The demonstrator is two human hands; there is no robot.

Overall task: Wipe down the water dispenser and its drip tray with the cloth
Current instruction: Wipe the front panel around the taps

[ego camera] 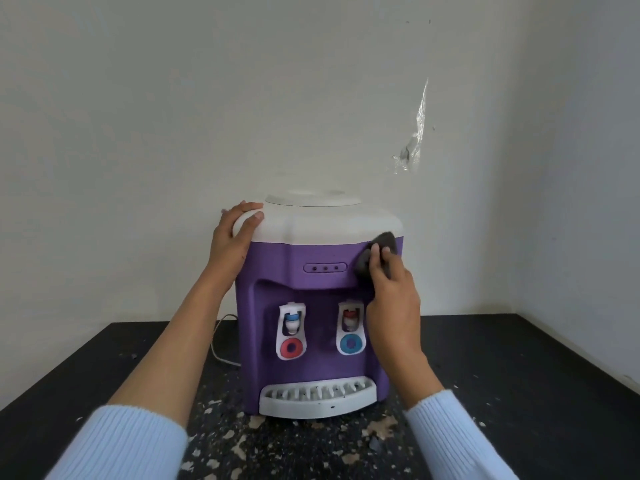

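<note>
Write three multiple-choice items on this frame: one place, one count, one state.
1. Where on the water dispenser is the cloth?
A) lower left front
B) upper right of the purple front
C) flat on the white top

2. How many dots sit in the indicator panel?
A) one
B) five
C) three

3. What is the left hand doing?
A) gripping the white top's corner
B) hanging idle
C) holding the cloth

Answers: 1 B, the right hand holds it against that spot; 2 C, three dark dots show in a row; 3 A, its fingers wrap the corner.
</note>
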